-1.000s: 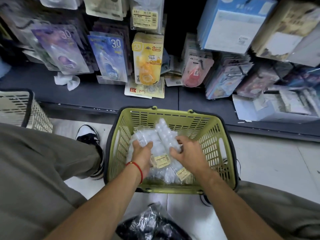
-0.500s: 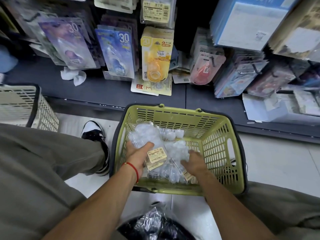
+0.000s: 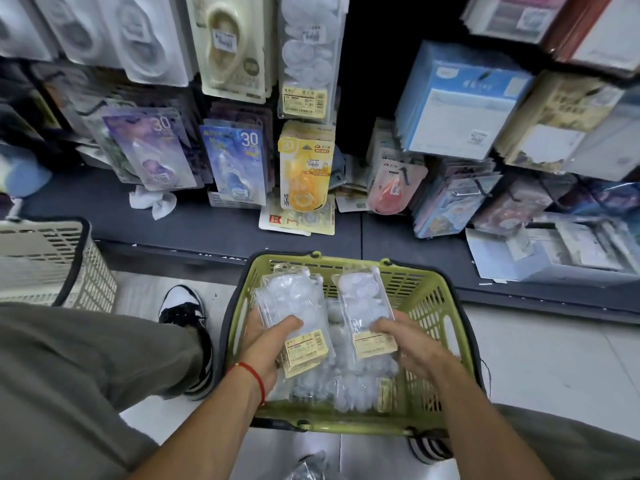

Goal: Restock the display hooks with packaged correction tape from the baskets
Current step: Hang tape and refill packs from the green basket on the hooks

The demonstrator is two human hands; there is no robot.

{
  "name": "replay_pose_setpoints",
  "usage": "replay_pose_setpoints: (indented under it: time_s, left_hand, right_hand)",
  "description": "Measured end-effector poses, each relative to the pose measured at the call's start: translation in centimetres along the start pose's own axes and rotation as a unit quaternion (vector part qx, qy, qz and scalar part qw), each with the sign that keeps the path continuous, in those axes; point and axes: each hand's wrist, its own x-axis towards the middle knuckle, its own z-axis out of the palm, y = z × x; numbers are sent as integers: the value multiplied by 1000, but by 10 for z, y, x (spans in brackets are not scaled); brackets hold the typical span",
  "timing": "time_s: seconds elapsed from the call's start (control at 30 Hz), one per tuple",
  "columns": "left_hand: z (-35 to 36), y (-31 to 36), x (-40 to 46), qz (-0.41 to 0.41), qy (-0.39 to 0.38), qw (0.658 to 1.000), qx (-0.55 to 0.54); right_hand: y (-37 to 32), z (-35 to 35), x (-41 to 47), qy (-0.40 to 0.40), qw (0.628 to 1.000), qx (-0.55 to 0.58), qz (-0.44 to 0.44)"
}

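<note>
While the left hand (image 3: pixel 268 344) gripped a small stack of clear correction tape packs (image 3: pixel 294 306), thumb curled over the top face and fingers beneath, the right hand (image 3: pixel 403 344) pinched one single pack (image 3: pixel 363 306) by its labelled lower end, both held just above the green basket (image 3: pixel 446 327). More packs, too jumbled to count, lay in the basket below the hands. Two baskets showed, the beige basket (image 3: pixel 69 271) at nine o'clock; the hooks' hanging packs (image 3: pixel 306 57) at twelve o'clock stood well apart, with bare dark shelf (image 3: pixel 194 233) between.
</note>
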Motion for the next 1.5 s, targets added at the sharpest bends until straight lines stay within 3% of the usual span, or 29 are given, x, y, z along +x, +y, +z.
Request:
replay_pose_setpoints:
  time_s: [0.07,0.17,0.3,0.4,0.6,0.9,1.23,1.3,1.37,1.4,1.43,1.5]
  left_hand:
    - [13,11,-6,25,-38,999,-14]
    - [34,35,-17,70,-98,992,-45]
    - [57,78,-34,141,-168,971,-92]
    - [70,116,-46,211,-164,962,-49]
    - [86,205,-54,298,-206,932,26]
    - [91,284,-45,492,-106,855,125]
    - [95,294,-34,503,-124,855,35]
    - [96,291,-32,489,-140,860,33]
    - [98,288,-30,475,-162,864,35]
    - [100,286,-29,463,-170,869,33]
    - [101,284,-29,450,-174,875,30]
    - [106,278,-28,435,-176,882,29]
  right_hand:
    - [-30,8,-15,-25,999,17,-40]
    - [-73,27,-37,-46,989,-63,-128]
    - [-121,48,-58,75,953,-170,-241]
    - [-157,54,-70,97,930,-225,-273]
    - [-224,45,-85,56,919,-168,-352]
    - [-284,21,-74,119,890,-125,-422]
    - [-295,24,-55,124,893,-85,-424]
    - [-294,22,-54,191,867,-151,-435]
    - [-295,25,-60,282,803,-241,-467]
    - [-296,27,-63,289,780,-260,-490]
    - [-296,31,-67,268,779,-264,-502]
    - [-293,43,-72,172,820,-243,-488]
